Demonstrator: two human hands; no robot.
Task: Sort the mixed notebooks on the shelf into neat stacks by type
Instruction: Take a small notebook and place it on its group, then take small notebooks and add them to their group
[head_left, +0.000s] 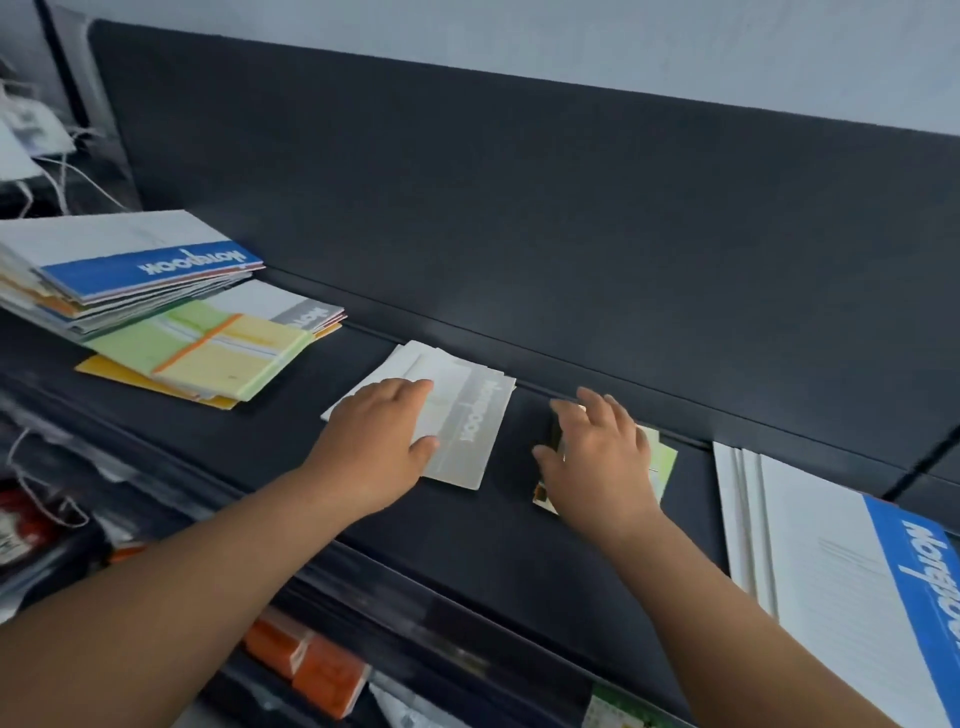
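Four groups of notebooks lie on the dark shelf (467, 561) as I watch through the head camera. At far left sits the mixed heap (130, 270) — a white notebook with a blue band on top, with green-and-yellow covers and an orange one fanning out from under it toward the front. In the middle, close to the back panel (519, 208), is the grey stack (467, 431), white covers with a grey band, slightly fanned. The left hand (382, 441) lies flat on its near-left part, fingers straight and together, thumb at the front edge, gripping nothing. Just to the right, apart from the grey stack, the right hand (597, 457) rests palm down over the green pile (666, 460), fingers relaxed and splayed, not closed round anything. Pale green shows past the fingers and a dark patterned corner shows beside the wrist; I cannot tell how many books lie under it. At far right the blue stack (831, 571) — large white notebooks with a blue band — is fanned along its left edge, apart from the green pile. Below the shelf front, orange boxes (311, 670) show, blurred.
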